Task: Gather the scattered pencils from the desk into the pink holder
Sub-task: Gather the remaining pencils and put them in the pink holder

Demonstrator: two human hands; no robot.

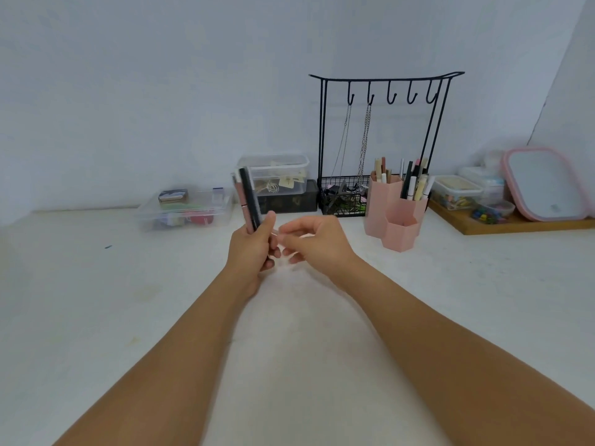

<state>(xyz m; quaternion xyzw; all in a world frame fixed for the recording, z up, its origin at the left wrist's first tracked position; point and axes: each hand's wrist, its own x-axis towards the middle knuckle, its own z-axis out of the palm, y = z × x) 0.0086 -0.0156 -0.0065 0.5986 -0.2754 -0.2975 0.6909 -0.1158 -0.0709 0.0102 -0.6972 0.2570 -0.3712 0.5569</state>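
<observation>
My left hand (252,249) grips a small upright bundle of pencils (247,197), one black and one pink, above the middle of the white desk (128,300). Beside it, my right hand (317,241) has its fingers curled and pinches a pale, blurred pencil (291,235) whose end reaches the fingers of the left. The pink holder (391,217), made of hexagonal cups, stands to the right behind my hands. Its two taller cups hold several pencils and pens (413,183); the low front cup looks empty.
A black wire rack (380,140) with hooks and chains stands behind the holder. Clear plastic boxes (186,209) (273,175) sit at the back left and centre. A wooden tray (521,225) at the right carries small containers and a pink-rimmed mirror (544,185).
</observation>
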